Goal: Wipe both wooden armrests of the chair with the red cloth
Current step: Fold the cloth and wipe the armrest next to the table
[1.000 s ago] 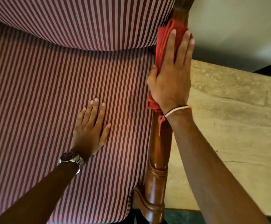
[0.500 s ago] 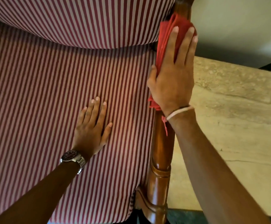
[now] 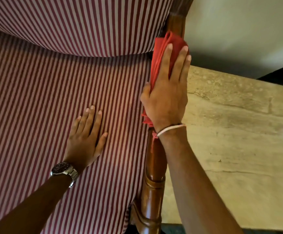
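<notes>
The fingers point(image 3: 179, 65) of the right hand point(image 3: 167, 97) are lying flat and close together, and they are pressing the folded red cloth point(image 3: 161, 53) down on the wooden armrest point(image 3: 155, 168) on the right side of the chair, near its far end where it is meeting the back post point(image 3: 176, 22). The thumb is hooking the inner edge of the cloth, so the hand is holding it by pressure and not by a closed fist. The left hand point(image 3: 85, 142) is holding nothing; its fingers are lying nearly flat and slightly apart on the striped seat cushion point(image 3: 35, 107), well apart from the cloth.

In my judgement, the main risk is coming from this flat grip. A loose corner of the cloth is hanging below the wrist, and the bulk is bunching toward the cushion side, so a fast pull could be dragging the cloth out from under the palm or letting it fall between armrest and cushion. The turned, grooved part near the front is also risking to be skipped, because a flat hand is not reaching into grooves. The other armrest is not in view, so I cannot tell whether it is already wiped.
</notes>
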